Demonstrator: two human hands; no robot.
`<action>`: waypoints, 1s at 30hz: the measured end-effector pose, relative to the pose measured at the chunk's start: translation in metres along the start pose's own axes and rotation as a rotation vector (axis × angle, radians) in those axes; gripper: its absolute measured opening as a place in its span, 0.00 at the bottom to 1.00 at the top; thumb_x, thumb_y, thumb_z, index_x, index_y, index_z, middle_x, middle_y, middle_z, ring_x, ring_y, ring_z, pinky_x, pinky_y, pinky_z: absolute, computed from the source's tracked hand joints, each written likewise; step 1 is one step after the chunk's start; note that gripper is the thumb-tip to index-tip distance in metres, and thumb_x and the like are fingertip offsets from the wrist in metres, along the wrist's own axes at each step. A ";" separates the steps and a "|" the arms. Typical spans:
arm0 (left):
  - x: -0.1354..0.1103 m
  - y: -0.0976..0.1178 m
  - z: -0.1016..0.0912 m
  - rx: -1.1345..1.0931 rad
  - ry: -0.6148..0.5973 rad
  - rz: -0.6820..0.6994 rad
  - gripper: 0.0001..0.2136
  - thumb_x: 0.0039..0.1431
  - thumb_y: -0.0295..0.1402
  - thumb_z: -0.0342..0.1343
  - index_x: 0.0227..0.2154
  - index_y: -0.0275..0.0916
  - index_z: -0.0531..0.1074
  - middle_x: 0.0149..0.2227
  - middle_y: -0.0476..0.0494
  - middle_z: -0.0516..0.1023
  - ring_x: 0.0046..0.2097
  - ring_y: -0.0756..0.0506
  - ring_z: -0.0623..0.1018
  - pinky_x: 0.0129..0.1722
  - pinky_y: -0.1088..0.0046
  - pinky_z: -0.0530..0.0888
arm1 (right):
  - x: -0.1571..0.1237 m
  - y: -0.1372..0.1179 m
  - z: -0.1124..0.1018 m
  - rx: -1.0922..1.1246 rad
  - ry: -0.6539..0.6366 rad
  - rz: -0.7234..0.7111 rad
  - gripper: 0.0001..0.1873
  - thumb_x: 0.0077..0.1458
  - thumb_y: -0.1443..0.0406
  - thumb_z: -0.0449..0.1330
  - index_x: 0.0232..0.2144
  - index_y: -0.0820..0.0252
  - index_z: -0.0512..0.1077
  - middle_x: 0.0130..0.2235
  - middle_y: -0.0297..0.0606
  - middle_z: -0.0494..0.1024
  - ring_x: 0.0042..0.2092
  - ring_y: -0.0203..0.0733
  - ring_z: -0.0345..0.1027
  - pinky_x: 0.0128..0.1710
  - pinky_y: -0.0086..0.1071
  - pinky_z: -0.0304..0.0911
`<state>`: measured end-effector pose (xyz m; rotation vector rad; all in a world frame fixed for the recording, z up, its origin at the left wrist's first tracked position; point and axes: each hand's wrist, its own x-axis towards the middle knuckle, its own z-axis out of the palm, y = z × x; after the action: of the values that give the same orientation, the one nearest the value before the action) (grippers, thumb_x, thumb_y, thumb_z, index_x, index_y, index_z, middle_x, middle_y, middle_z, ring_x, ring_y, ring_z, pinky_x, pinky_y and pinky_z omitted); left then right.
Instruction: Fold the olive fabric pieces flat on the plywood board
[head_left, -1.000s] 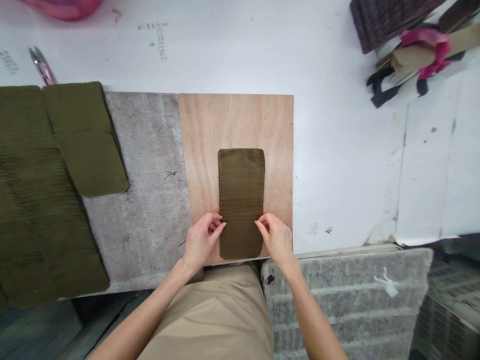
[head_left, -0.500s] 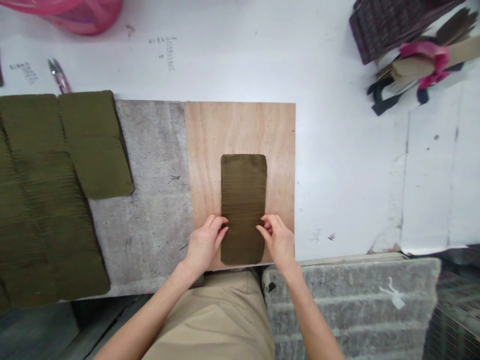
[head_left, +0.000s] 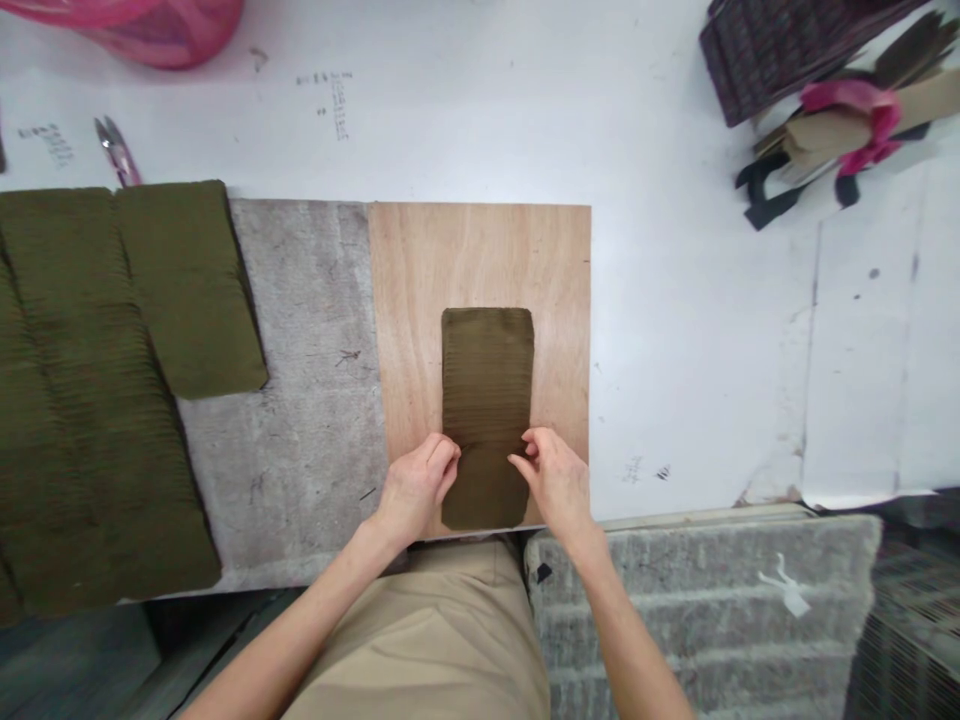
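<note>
A row of overlapping olive-green fabric pieces (head_left: 487,380) lies lengthwise on a thin wooden board (head_left: 480,250), close to the table's front edge. My left hand (head_left: 420,485) is closed in a pinch on the left edge of a fabric piece in the lower part of the row, where a slight crease shows. Across from it, my right hand (head_left: 556,480) hovers at the right edge, thumb and forefinger a little apart with nothing visible between them.
Larger rows of overlapping olive fabric pieces (head_left: 75,400) cover the left, partly on a grey cloth (head_left: 307,300). Thread snips (head_left: 118,152) lie behind them. A pink container (head_left: 172,35) stands far left; a dark woven basket (head_left: 787,50) and scraps (head_left: 825,140) sit far right.
My left thumb and forefinger have closed on the fabric's left edge and shifted slightly inward. My right hand has barely moved; its thumb sits slightly lower and further left.
</note>
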<state>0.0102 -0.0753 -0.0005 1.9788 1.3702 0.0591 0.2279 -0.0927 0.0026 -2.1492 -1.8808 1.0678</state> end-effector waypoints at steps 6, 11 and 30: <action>0.004 0.000 -0.002 -0.096 -0.010 -0.098 0.07 0.60 0.27 0.50 0.40 0.40 0.66 0.33 0.49 0.71 0.34 0.49 0.74 0.31 0.76 0.68 | 0.005 0.002 -0.001 -0.020 -0.056 0.030 0.09 0.54 0.63 0.62 0.32 0.55 0.64 0.30 0.29 0.70 0.32 0.37 0.65 0.31 0.30 0.56; 0.003 0.002 -0.008 -0.136 -0.032 -0.087 0.04 0.60 0.28 0.49 0.34 0.40 0.68 0.35 0.48 0.70 0.34 0.49 0.73 0.31 0.76 0.68 | 0.002 -0.005 -0.005 -0.062 -0.016 -0.059 0.05 0.56 0.66 0.59 0.30 0.55 0.64 0.34 0.34 0.71 0.37 0.39 0.66 0.34 0.31 0.57; 0.001 -0.002 -0.005 -0.484 0.053 -0.359 0.05 0.56 0.32 0.55 0.35 0.40 0.69 0.27 0.52 0.73 0.26 0.52 0.72 0.27 0.78 0.69 | 0.001 -0.001 0.005 0.068 0.031 0.089 0.12 0.62 0.56 0.53 0.31 0.55 0.69 0.31 0.32 0.77 0.31 0.37 0.69 0.30 0.30 0.54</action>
<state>0.0068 -0.0716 0.0021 1.3270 1.5531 0.2518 0.2241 -0.0936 -0.0012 -2.2168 -1.7249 1.0907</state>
